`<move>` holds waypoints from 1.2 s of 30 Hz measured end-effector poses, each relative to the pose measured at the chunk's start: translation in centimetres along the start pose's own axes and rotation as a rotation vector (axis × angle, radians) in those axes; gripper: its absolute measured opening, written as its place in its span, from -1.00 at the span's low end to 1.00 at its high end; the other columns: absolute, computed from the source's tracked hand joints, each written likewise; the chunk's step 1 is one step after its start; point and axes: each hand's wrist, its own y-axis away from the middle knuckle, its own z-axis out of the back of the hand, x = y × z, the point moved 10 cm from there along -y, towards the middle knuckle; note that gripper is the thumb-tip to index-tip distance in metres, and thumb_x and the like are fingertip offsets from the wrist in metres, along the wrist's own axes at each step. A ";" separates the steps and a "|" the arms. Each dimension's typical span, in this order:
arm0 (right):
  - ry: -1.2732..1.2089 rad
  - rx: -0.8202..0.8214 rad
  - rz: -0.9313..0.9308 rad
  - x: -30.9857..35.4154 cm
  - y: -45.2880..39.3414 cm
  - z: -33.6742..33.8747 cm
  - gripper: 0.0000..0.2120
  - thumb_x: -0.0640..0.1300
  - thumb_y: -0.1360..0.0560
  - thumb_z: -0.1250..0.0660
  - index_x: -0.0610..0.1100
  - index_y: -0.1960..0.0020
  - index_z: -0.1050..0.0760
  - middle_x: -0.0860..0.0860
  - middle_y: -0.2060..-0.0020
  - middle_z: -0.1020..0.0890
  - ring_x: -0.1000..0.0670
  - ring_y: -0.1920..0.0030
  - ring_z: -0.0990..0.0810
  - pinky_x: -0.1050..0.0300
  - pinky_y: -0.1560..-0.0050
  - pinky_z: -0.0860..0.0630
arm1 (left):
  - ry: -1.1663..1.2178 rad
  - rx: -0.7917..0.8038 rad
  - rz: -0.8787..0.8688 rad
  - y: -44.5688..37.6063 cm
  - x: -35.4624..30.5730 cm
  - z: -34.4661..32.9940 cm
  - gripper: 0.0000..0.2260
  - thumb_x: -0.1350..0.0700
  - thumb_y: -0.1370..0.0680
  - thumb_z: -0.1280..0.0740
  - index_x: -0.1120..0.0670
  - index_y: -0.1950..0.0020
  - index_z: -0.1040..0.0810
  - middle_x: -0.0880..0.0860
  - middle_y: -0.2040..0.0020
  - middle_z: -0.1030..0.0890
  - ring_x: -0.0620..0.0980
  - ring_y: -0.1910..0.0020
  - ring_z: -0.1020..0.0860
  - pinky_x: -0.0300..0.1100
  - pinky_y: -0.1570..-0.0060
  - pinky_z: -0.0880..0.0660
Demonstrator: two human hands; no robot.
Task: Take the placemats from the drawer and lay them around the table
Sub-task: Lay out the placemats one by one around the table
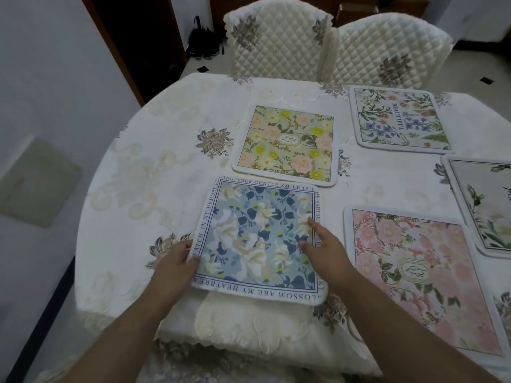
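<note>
A blue floral placemat [257, 239] with a text border lies at the near edge of the round table [166, 175]. My left hand [177, 261] pinches its left edge, thumb on top. My right hand [323, 247] rests flat on its right side with straight fingers. Four more placemats lie on the table: a yellow-and-pink one [286, 145] just beyond, a white one with blue flowers [401, 120] at the far right, a pink one [420, 275] at the near right, and a pale one [486, 205] cut off by the right edge.
Two quilted cream chairs [276, 42] [387, 51] stand at the table's far side. A cream embroidered tablecloth covers the table and hangs over the near edge. A white wall and dark doorway are at the left, with a black bag [201, 40] on the floor.
</note>
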 end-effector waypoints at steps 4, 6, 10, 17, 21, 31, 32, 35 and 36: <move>0.201 -0.021 0.086 0.0 0.4 0.1 -0.40 -0.04 -0.61 -0.34 0.08 -0.59 -0.21 -0.02 -0.44 -0.38 -0.03 -0.43 -0.40 0.20 -0.36 -0.32 | -0.191 -0.047 -0.029 -0.3 0.0 -0.2 -0.76 0.05 -0.56 -0.34 -0.15 -0.22 -0.56 -0.16 -0.02 -0.69 -0.09 0.01 -0.66 0.04 -0.08 -0.58; 0.271 -0.057 0.113 -0.1 1.1 0.0 -0.43 -0.01 -0.63 -0.31 0.07 -0.59 -0.22 -0.06 -0.41 -0.34 -0.03 -0.39 -0.41 0.34 -0.17 -0.35 | -0.278 -0.080 -0.046 -0.1 0.0 -0.3 -0.78 0.05 -0.55 -0.36 -0.10 -0.19 -0.55 -0.14 0.07 -0.67 -0.08 0.09 -0.64 -0.04 0.04 -0.57; 0.339 -0.113 0.143 -0.7 1.8 -0.2 -0.45 0.04 -0.64 -0.28 0.08 -0.59 -0.23 -0.11 -0.50 -0.24 -0.10 -0.51 -0.27 0.16 -0.36 -0.26 | -0.307 -0.092 -0.027 0.4 -0.2 -0.6 -0.84 0.03 -0.55 -0.38 0.00 -0.10 -0.51 -0.09 0.14 -0.61 -0.15 0.21 -0.55 -0.17 0.30 -0.38; 0.400 -0.103 0.170 -1.4 2.7 -0.9 -0.43 0.07 -0.64 -0.26 0.06 -0.60 -0.19 -0.12 -0.50 -0.23 -0.11 -0.52 -0.24 0.00 -0.43 -0.29 | -0.244 -0.104 -0.025 1.5 -0.1 -0.7 -0.86 0.05 -0.56 -0.36 -0.02 -0.09 -0.48 -0.07 0.07 -0.60 -0.15 0.19 -0.54 -0.20 0.29 -0.39; 0.401 -0.115 0.184 -1.1 3.5 -1.1 -0.44 0.02 -0.62 -0.31 0.03 -0.58 -0.25 -0.11 -0.47 -0.25 -0.08 -0.48 -0.30 0.09 -0.38 -0.30 | -0.275 -0.166 -0.018 1.4 0.7 -0.4 -0.78 0.02 -0.51 -0.39 0.02 -0.10 -0.46 -0.02 0.03 -0.61 -0.01 0.10 -0.60 -0.12 0.23 -0.48; 0.517 -0.218 0.124 -1.2 5.2 -2.2 -0.45 -0.06 -0.62 -0.29 -0.08 -0.58 -0.27 -0.18 -0.56 -0.12 -0.19 -0.54 -0.13 -0.12 -0.48 -0.26 | -0.480 -0.425 -0.057 3.4 -0.9 -3.9 -0.52 0.05 -0.45 -0.33 -0.06 -0.39 -0.42 0.08 -0.47 -0.34 0.19 -0.44 -0.27 0.28 -0.33 -0.28; 0.546 -0.225 0.129 -1.2 5.3 -2.1 -0.46 -0.06 -0.61 -0.29 -0.08 -0.56 -0.30 -0.18 -0.56 -0.14 -0.20 -0.52 -0.15 -0.16 -0.48 -0.29 | -0.501 -0.421 -0.055 3.4 -0.9 -4.0 -0.52 0.02 -0.47 -0.31 -0.08 -0.41 -0.41 0.06 -0.52 -0.30 0.17 -0.49 -0.23 0.28 -0.36 -0.22; 0.705 -0.324 0.199 0.0 5.8 -1.8 -0.55 -0.04 -0.56 -0.31 -0.01 -0.44 -0.43 -0.16 -0.57 -0.18 -0.20 -0.53 -0.17 -0.21 -0.45 -0.30 | -0.650 -0.339 -0.261 3.5 -3.1 -6.6 -0.49 -0.03 -0.61 -0.18 -0.14 -0.58 -0.25 0.03 -0.64 -0.14 0.10 -0.62 -0.03 0.20 -0.50 -0.02; 0.743 -0.333 0.253 0.5 5.9 -2.2 -0.57 -0.03 -0.56 -0.29 0.01 -0.42 -0.43 -0.14 -0.58 -0.16 -0.18 -0.56 -0.14 -0.19 -0.48 -0.27 | -0.703 -0.277 -0.363 3.5 -4.1 -8.3 -0.49 -0.06 -0.66 -0.10 -0.16 -0.62 -0.14 0.01 -0.67 -0.05 0.08 -0.64 0.06 0.16 -0.54 0.04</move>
